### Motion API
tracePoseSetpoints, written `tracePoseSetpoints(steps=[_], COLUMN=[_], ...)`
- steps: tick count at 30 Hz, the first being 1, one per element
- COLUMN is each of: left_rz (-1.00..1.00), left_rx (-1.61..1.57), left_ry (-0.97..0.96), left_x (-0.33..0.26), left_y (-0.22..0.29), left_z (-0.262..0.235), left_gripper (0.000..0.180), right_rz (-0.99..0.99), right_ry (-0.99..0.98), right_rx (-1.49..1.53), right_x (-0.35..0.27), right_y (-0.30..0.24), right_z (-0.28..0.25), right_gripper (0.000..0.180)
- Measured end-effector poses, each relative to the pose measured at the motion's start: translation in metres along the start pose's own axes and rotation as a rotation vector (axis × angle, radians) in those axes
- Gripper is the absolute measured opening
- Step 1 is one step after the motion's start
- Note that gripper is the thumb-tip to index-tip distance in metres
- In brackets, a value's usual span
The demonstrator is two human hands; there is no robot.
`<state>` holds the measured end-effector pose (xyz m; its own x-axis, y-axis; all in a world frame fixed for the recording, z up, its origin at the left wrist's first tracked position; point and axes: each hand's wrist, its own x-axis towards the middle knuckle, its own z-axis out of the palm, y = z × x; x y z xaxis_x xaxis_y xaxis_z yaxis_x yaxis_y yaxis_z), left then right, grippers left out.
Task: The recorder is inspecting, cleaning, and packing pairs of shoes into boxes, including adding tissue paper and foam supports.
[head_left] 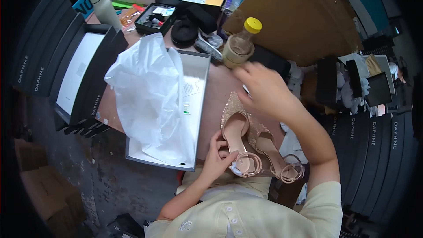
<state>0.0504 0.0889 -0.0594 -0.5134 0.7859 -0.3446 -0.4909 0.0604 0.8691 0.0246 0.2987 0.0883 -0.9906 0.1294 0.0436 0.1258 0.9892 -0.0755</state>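
A pair of glittery rose-gold pointed shoes with ankle straps stands at the table's front edge, in front of my body. My left hand (216, 156) is closed on the left shoe (235, 134), its fingers along the side and at the strap near the heel. Beside it on the right is the other shoe (268, 143), touched by neither hand. Beyond the toes, my right hand (260, 83) reaches over the table near a bottle with a yellow cap (253, 25). Its fingers are bent and blurred. A small white patch shows by the thumb, too hidden to name.
Left of the shoes lies an open shoebox (200, 92) with crumpled white tissue paper (150, 101) in it. Dark shoeboxes stack up at the left (83, 75) and right (374, 150). A cream flask (105, 6), a small black box (155, 20) and a cardboard sheet (299, 13) stand at the back.
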Motion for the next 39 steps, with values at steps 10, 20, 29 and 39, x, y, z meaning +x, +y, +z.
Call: tracePoseSetpoints(steps=[10, 20, 29, 39], left_rz=[0.104, -0.049, -0.104, -0.127], left_rx=[1.543, 0.261, -0.740, -0.551], left_ry=[-0.110, -0.253, -0.740, -0.859], left_x=[0.049, -0.009, -0.038, -0.049], left_y=[0.075, 0.061, 0.047, 0.019], left_z=[0.048, 0.015, 0.024, 0.023], left_gripper=[0.115, 0.076, 0.058, 0.054], right_rz=[0.518, 0.466, 0.222, 0.271], right_ry=[-0.799, -0.460, 0.127, 0.143], right_rx=[-0.102, 1.154, 2.244, 2.107], right_x=[-0.166, -0.183, -0.234, -0.264], right_y=[-0.025, 0.014, -0.044, -0.071], right_z=[0.043, 0.024, 0.052, 0.068], right_gripper=[0.095, 0.046, 0.041, 0.045])
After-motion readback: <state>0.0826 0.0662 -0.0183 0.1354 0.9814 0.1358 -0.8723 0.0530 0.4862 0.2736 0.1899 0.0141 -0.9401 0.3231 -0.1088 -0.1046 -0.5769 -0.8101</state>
